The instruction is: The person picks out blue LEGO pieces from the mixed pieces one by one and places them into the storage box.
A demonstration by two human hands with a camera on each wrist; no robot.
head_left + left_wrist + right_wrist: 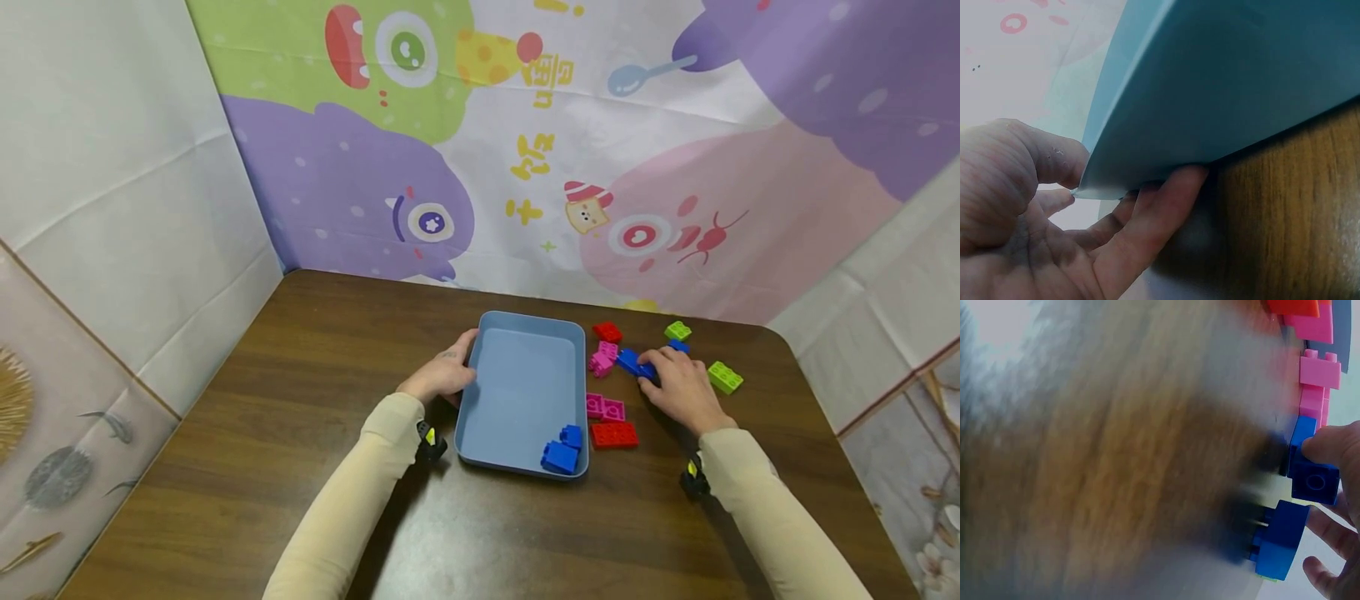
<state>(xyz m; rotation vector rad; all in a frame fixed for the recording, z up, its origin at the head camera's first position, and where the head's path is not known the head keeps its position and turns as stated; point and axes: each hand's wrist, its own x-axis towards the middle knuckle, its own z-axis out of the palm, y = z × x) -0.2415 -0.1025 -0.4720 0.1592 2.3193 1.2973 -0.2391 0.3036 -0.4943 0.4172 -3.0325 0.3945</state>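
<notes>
A shallow blue-grey tray (pixel 525 375) lies on the table with two blue building bricks (pixel 561 454) in its near right corner. My left hand (pixel 444 371) grips its left wall; in the left wrist view the thumb (pixel 1063 159) is at the rim and the fingers curl beneath. Right of the tray, my right hand (pixel 682 387) pinches a blue brick (pixel 1315 481) between thumb and fingers. Another blue brick (pixel 627 359) adjoins it on the tray side. Just past the fingers is a further blue brick (pixel 1282 540), its studs facing sideways in the right wrist view.
Pink bricks (pixel 602 360) and a red brick (pixel 607 332) lie along the tray's right side, with more pink bricks (pixel 604 407) and a red brick (pixel 614 435) nearer. Green bricks (pixel 724 377) sit at the right. A printed cloth (pixel 510 242) hangs behind the wooden table (pixel 337 358).
</notes>
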